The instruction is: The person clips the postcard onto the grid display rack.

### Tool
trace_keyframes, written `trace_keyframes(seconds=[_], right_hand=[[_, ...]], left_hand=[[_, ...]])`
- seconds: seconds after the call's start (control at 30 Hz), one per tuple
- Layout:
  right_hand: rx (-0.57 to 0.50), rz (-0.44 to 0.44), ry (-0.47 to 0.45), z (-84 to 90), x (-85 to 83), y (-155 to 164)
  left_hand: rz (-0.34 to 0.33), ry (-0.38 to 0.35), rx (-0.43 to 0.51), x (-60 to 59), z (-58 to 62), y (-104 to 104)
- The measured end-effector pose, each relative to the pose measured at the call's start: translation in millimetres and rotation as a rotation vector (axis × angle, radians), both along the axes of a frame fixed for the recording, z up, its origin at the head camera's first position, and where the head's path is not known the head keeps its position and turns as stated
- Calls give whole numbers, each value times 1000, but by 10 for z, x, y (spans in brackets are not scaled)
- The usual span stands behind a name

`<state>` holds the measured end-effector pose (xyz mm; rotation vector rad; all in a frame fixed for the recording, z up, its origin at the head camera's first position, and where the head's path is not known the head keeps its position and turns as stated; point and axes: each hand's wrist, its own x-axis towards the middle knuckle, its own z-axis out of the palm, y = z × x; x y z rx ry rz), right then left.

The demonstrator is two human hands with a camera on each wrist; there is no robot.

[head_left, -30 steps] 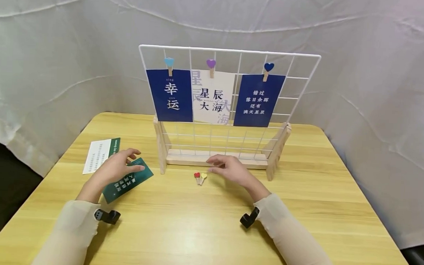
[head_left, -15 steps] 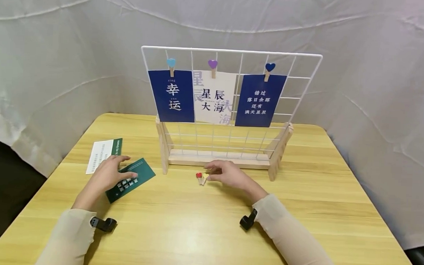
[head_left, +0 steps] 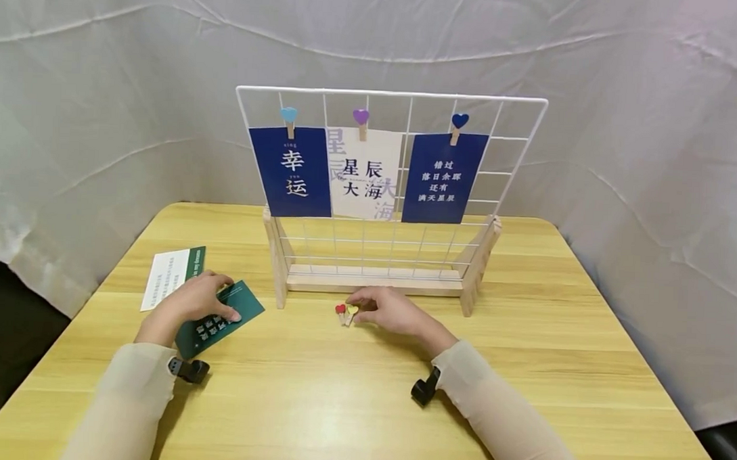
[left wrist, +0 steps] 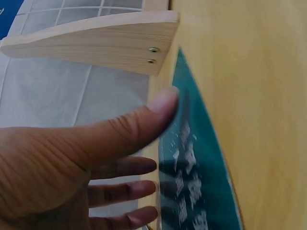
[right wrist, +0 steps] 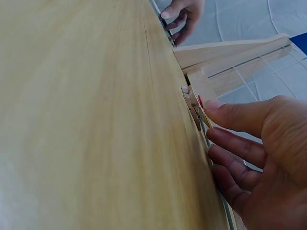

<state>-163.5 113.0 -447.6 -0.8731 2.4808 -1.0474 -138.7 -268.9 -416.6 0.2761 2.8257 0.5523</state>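
My left hand [head_left: 198,298] is over a green card [head_left: 242,300] with white writing, thumb above its face. In the left wrist view, the thumb [left wrist: 139,122] and fingers are spread, the fingertips near the card's far edge. Contact there is unclear. My right hand [head_left: 393,311] is at two small wooden clothespins, one with a red heart [head_left: 341,309], the other with a yellow heart [head_left: 353,310]. Its thumb and index finger lie either side of the yellow one, with a gap between the fingertips. In the right wrist view, the clothespins [right wrist: 192,103] overlap on the table.
A white wire grid [head_left: 514,157] in a wooden stand [head_left: 375,284] rises behind the hands. Light blue, purple and dark blue heart clothespins hold a blue card [head_left: 290,203], a white card [head_left: 357,206] and another blue card [head_left: 433,212] on it. Another card [head_left: 169,270] lies left.
My left hand has come down and forward over the green card. My right hand has lowered and shifted left to the yellow-heart clothespin. Cards and clothespins have stayed put; the head view has shifted slightly.
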Motion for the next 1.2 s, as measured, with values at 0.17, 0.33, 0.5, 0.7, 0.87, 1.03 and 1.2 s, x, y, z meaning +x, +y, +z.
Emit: trace_keyframes(seconds=[0.17, 0.33, 0.5, 0.7, 0.87, 1.03, 1.2], right_hand=[[33, 10, 58, -41, 4, -27], [37, 12, 114, -38, -2, -39], [23, 21, 104, -53, -1, -37], [18, 9, 101, -68, -9, -35], [25, 8, 123, -89, -16, -40], [23, 9, 118, -83, -18, -37], [21, 17, 113, -75, -14, -37]], left_hand=[[11, -21, 2, -25, 0, 16], [16, -41, -17, -46, 33, 21], [25, -64, -46, -35, 5, 28], [36, -67, -50, -58, -27, 12], [49, -59, -23, -67, -59, -3], [33, -44, 2, -53, -48, 28], [9, -66, -41, -3, 16, 109]])
